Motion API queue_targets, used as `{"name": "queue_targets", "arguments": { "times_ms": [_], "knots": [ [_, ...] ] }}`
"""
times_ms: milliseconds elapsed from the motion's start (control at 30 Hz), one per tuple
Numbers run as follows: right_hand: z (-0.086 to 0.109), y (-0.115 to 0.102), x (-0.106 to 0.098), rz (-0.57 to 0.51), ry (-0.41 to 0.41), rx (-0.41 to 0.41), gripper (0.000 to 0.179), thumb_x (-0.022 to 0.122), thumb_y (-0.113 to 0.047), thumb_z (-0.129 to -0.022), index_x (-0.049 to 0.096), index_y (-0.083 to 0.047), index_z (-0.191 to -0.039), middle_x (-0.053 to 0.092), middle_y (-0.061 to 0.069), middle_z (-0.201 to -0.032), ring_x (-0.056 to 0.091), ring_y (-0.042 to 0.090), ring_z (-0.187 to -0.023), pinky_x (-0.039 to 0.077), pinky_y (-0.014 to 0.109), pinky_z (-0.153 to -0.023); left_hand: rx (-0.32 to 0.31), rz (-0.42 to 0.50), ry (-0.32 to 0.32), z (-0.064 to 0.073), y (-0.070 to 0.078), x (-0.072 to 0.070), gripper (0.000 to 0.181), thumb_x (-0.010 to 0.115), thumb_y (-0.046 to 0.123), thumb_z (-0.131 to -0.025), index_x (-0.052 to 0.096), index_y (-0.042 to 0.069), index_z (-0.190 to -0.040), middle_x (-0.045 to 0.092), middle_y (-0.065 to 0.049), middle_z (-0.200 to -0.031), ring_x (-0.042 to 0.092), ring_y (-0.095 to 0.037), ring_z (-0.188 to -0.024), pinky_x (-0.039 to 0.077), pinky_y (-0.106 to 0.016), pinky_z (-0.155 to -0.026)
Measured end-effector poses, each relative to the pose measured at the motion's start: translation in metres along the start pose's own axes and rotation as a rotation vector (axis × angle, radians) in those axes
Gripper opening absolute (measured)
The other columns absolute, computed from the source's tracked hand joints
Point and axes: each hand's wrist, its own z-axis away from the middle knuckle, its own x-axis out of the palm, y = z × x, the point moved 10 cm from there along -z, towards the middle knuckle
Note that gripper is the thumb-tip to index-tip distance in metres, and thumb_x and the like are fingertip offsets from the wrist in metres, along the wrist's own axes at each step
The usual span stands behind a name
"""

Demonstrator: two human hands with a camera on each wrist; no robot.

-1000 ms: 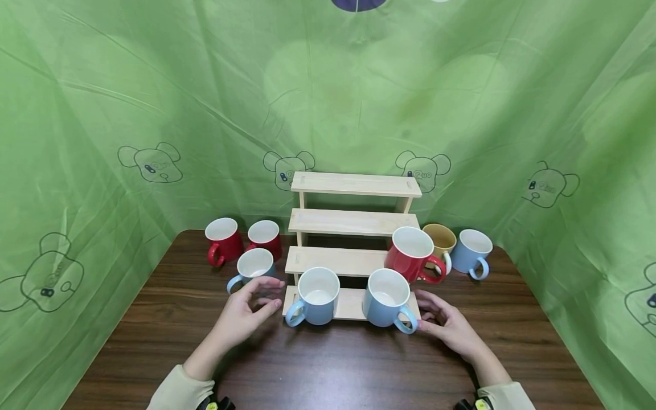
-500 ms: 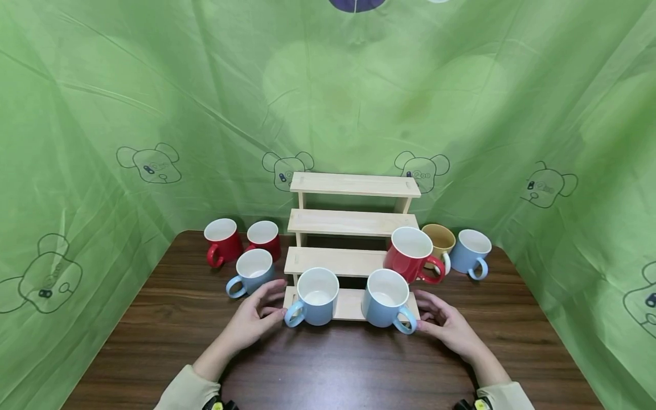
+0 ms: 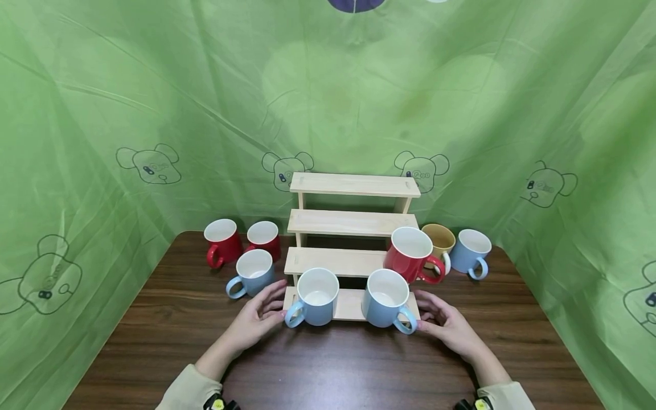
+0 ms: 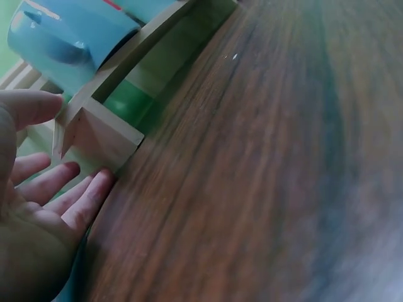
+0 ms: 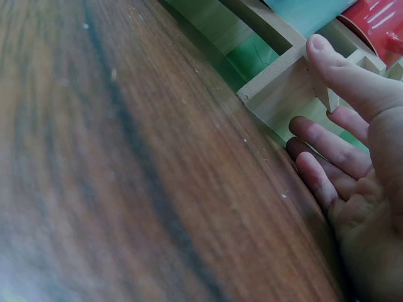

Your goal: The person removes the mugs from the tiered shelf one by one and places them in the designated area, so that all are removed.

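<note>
A pale wooden tiered display rack (image 3: 353, 222) with several steps stands at the back middle of a dark wood table. My left hand (image 3: 256, 319) holds the left end of its lowest board, thumb at the front corner and index fingertip behind. My right hand (image 3: 445, 322) holds the right end in the same way. In both wrist views the other fingers lie loosely bent below the board (image 5: 283, 75). Two light blue mugs, a left one (image 3: 320, 310) and a right one (image 3: 379, 312), stand on this board, handles outward. A red mug (image 3: 402, 263) stands on the second step's right end.
Left of the rack are two red mugs, one outer (image 3: 230, 247) and one inner (image 3: 271, 246), and a light blue mug (image 3: 260, 279) near my left hand. A yellow mug (image 3: 442, 242) and another blue mug (image 3: 465, 259) stand right. Green cloth (image 3: 328, 85) hangs around the table (image 3: 338, 376).
My left hand has moved right and come up against the rack's left end. The right hand stays at the right end, and the rack and mugs look still.
</note>
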Motion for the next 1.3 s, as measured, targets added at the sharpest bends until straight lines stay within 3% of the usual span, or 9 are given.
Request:
{"name": "queue_targets", "arguments": {
  "times_ms": [167, 267, 1000, 1300],
  "knots": [
    [0.0, 0.0, 0.0, 0.0, -0.001, -0.006, 0.064, 0.075, 0.0, -0.101, 0.047, 0.005, -0.159, 0.066, 0.031, -0.14, 0.071, 0.016, -0.107, 0.059, 0.025, -0.09, -0.008, 0.007, -0.042, 0.0, -0.004, 0.002, 0.073, 0.072, -0.001, -0.102, 0.036, -0.005, -0.165, 0.047, -0.034, -0.161, 0.066, -0.021, -0.131, 0.055, -0.022, -0.104],
    [0.0, 0.001, -0.001, -0.002, 0.001, -0.009, 0.064, 0.075, 0.0, -0.101, 0.047, 0.004, -0.159, 0.066, 0.031, -0.14, 0.071, 0.016, -0.106, 0.059, 0.025, -0.09, -0.003, 0.012, -0.053, -0.001, -0.006, 0.003, 0.073, 0.072, -0.001, -0.103, 0.036, -0.006, -0.165, 0.048, -0.034, -0.161, 0.067, -0.015, -0.128, 0.056, -0.022, -0.103],
    [-0.001, 0.001, -0.001, -0.011, -0.004, -0.012, 0.065, 0.076, 0.0, -0.101, 0.047, 0.005, -0.159, 0.066, 0.032, -0.14, 0.072, 0.016, -0.107, 0.059, 0.026, -0.09, -0.011, -0.022, -0.069, -0.001, -0.009, 0.004, 0.068, 0.07, 0.006, -0.107, 0.036, -0.004, -0.165, 0.051, -0.032, -0.159, 0.063, -0.012, -0.133, 0.052, -0.021, -0.109],
    [-0.001, -0.008, -0.002, -0.016, -0.013, 0.015, 0.064, 0.077, -0.002, -0.1, 0.048, 0.007, -0.157, 0.064, 0.033, -0.143, 0.07, 0.011, -0.115, 0.06, 0.026, -0.093, -0.015, -0.011, -0.072, -0.001, -0.012, 0.004, 0.069, 0.07, 0.006, -0.107, 0.036, -0.004, -0.166, 0.052, -0.031, -0.159, 0.063, -0.009, -0.133, 0.051, -0.021, -0.109]
  ]
}}
